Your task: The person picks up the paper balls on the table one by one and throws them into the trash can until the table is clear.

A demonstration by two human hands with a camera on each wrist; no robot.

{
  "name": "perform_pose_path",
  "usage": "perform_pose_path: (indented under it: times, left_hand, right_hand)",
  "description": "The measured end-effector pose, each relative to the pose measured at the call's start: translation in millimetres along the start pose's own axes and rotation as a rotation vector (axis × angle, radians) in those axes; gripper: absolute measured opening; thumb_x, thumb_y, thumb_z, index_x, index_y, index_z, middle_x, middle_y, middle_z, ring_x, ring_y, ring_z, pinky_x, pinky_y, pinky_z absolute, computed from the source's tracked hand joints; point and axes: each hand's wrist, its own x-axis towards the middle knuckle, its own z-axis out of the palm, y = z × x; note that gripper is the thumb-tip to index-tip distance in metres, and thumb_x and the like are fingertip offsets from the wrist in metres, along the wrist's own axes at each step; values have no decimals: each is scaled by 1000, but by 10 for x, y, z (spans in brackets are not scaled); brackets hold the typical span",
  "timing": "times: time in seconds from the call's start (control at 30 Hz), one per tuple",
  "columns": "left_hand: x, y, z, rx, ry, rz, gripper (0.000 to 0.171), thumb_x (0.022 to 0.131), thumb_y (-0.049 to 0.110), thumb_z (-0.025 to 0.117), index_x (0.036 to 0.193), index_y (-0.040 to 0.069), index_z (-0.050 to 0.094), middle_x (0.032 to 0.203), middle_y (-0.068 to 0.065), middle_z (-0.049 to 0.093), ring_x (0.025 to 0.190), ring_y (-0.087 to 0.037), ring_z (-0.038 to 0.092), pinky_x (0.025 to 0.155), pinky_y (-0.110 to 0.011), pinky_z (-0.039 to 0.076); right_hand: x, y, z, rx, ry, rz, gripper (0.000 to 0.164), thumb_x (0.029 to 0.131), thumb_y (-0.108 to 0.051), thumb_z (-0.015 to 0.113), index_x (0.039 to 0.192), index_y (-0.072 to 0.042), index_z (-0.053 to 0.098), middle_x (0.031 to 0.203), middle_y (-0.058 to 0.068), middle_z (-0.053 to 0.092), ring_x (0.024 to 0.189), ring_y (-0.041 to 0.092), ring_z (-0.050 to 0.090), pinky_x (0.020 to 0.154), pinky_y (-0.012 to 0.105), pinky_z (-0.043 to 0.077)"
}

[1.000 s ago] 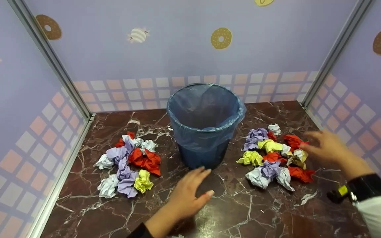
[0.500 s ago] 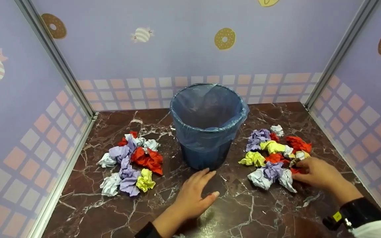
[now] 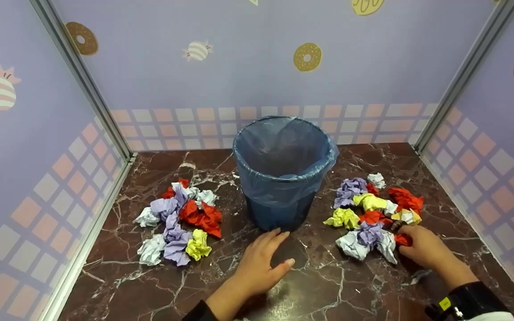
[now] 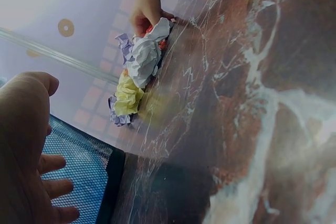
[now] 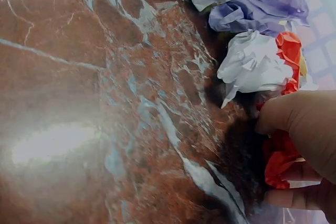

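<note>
My right hand [image 3: 427, 248] is at the right edge of the right-hand pile, its thumb and fingers around a red crumpled paper ball [image 5: 281, 158]. The fingers hide part of that ball in the head view. A white paper ball [image 5: 254, 64] lies just beside the thumb in the right wrist view. My left hand [image 3: 261, 263] has its fingers extended and thumb spread, close to the front base of the blue waste bin [image 3: 279, 209]. Nothing is held in it. Inside the bin, a translucent bag is folded over the rim.
Crumpled purple [image 3: 350, 191], yellow [image 3: 342, 218] and white paper balls lie in the right pile. A second pile, with a large red ball [image 3: 201, 217], is left of the bin. Patterned walls enclose the marble-look table [image 3: 310, 290] at the back and both sides.
My right hand has come down from above the right pile's edge and moved nearer to me, and now grips a red paper ball. My left hand has stayed by the bin.
</note>
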Motion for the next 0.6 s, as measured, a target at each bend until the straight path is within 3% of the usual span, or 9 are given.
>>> perform_pose_path:
  times: [0.23, 0.6]
  left_hand:
    - [20, -39, -33, -10, 8, -25, 64, 95, 54, 61, 153, 28, 49, 158, -9, 50, 143, -34, 49, 110, -62, 44]
    - [9, -114, -111, 15, 29, -44, 64, 95, 55, 61, 152, 28, 50, 157, -8, 51, 142, -32, 50, 109, -62, 46]
  right_hand:
    - [0, -1, 71, -15, 25, 37, 22, 74, -7, 75, 86, -10, 57, 81, 6, 54, 72, 22, 48, 64, 39, 39]
    - [-17, 19, 49, 49, 77, 38, 19, 75, 0, 67, 77, -14, 55, 74, 2, 50, 65, 18, 44, 60, 31, 35]
